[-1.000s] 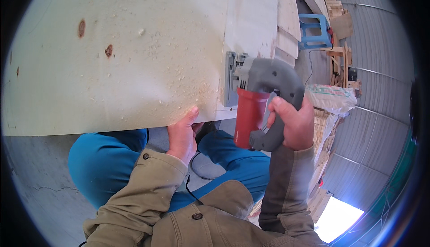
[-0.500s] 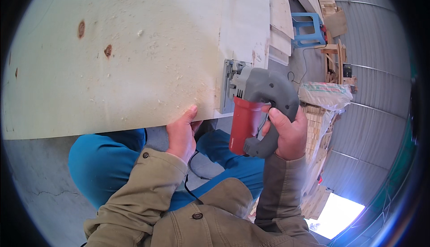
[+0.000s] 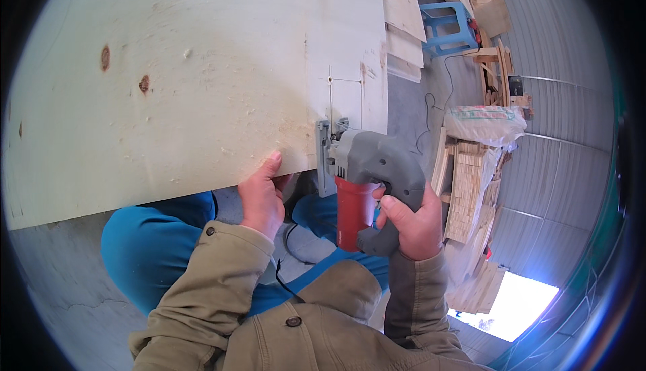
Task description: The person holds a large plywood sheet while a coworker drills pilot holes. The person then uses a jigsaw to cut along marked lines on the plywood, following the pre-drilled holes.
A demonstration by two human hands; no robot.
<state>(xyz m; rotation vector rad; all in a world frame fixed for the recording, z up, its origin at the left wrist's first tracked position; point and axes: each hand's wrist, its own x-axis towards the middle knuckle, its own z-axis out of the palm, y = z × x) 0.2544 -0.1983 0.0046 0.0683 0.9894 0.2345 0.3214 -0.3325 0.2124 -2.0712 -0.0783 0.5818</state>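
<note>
A large pale plywood sheet (image 3: 222,54) spreads out before me, with brown knots and sawdust on its face. My left hand (image 3: 264,196) grips its near edge, thumb on top and the other fingers hidden beneath. In my right hand (image 3: 414,219) is a red and grey jigsaw (image 3: 355,213), held by its loop handle. The jigsaw's metal base plate (image 3: 324,159) lies at the sheet's near edge, right of my left hand, and partly overhangs it. The blade is hidden. Beyond the saw, thin lines and small dark holes mark a narrow rectangle on the wood.
My bent legs in blue trousers (image 3: 151,243) are under the near edge. More boards (image 3: 404,27) lie beyond the sheet's right side. Farther right are a blue plastic stool (image 3: 447,31), a dark cord on the floor, a white sack (image 3: 486,125) and stacked wood strips (image 3: 468,192).
The jigsaw has come toward me along the sheet to its near edge, uncovering the marked lines and holes. My left hand keeps its grip. The whole view has shifted slightly.
</note>
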